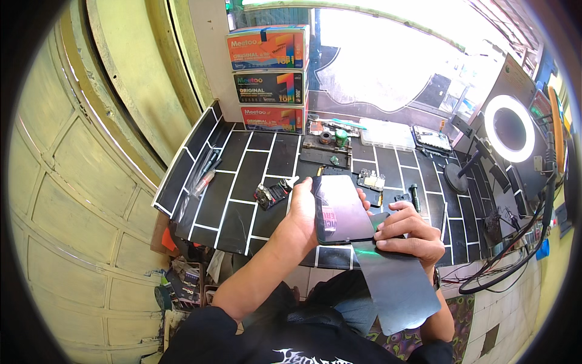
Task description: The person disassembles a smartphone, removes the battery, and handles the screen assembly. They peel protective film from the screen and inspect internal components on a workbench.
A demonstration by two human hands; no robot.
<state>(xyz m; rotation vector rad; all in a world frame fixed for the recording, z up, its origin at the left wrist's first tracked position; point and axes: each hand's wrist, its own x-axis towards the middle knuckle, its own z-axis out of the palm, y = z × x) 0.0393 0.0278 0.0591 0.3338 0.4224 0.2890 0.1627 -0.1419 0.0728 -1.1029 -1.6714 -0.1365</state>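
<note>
My left hand (301, 212) is closed around a smartphone (345, 209), thumb along its left edge and fingertips showing at its right edge. The phone's glossy face points up and mirrors light and red lettering. Just right of it, my right hand (412, 233) grips a thin, dark grey, phone-sized panel (400, 285) by its upper end. That panel hangs tilted over my lap, its upper part close to the phone's lower right corner, with a green gleam under the fingers. Whether panel and phone touch I cannot tell.
Small phone parts (371, 180) and a black-and-red part (274, 193) lie on the black tiled worktop (233, 209). Slim tools (206, 176) rest at left. Stacked colourful boxes (270, 88) stand behind. At right are a lit ring lamp (490, 124) and hanging cables (515, 267).
</note>
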